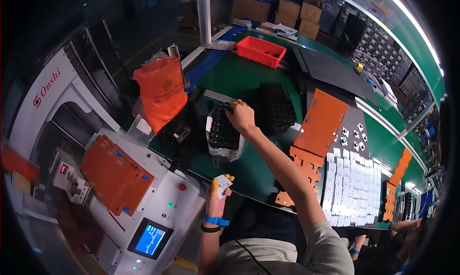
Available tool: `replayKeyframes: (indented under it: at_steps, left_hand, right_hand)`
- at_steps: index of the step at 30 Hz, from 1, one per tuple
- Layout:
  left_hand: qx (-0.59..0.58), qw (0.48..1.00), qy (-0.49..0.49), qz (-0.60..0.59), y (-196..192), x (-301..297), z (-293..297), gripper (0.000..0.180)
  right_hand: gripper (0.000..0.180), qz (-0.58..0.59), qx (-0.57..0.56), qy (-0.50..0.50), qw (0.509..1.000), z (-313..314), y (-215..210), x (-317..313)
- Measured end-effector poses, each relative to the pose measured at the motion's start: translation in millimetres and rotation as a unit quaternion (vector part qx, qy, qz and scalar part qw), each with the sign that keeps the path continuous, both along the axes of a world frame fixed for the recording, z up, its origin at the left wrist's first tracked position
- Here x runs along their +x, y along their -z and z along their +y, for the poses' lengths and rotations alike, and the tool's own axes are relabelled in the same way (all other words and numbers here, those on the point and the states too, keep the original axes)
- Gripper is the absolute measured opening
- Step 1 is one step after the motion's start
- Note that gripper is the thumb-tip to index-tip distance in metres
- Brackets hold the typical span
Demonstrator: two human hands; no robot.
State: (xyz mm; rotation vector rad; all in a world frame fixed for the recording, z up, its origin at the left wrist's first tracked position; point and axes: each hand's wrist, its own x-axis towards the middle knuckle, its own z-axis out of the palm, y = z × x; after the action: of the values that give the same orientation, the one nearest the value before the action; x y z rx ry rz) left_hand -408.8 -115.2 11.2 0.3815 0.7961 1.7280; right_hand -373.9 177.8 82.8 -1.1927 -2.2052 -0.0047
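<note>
My left hand point(218, 198), with yellow finger covers and a blue wrist strap, is closed on a small white flat piece point(223, 186) in front of the bench edge. My right hand point(242, 118) reaches out over a clear-bagged tray of black round parts point(224, 134). Its fingers are bent together at the tray's far edge, and what they pinch is hidden. A second stack of black parts point(278, 107) stands just right of that hand. On the right of the bench lie rows of white flat pieces point(352, 186), with several black-centred white pieces point(356, 145) behind them.
An orange perforated board point(322, 119) lies right of my forearm. At left, a white machine point(160, 198) carries an orange fixture plate point(115, 174) and a screen point(150, 239). An orange bag point(163, 90) and a red bin point(261, 51) stand farther back. Another person point(383, 248) is at lower right.
</note>
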Motion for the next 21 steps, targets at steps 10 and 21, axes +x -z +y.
replayKeyframes:
  at_steps: [10, 21]
  left_hand:
    - [0.009, 0.999, 0.01, -0.042, -15, 0, 0, 0.04]
    - [0.127, 0.969, -0.13, 0.168, -68, 11, -12, 0.064]
  right_hand:
    - [0.025, 0.048, -0.062, -0.002, 0.997, 0, -23, -2]
    - [0.02, 0.3, -0.387, -0.296, 0.82, -185, -95, 108]
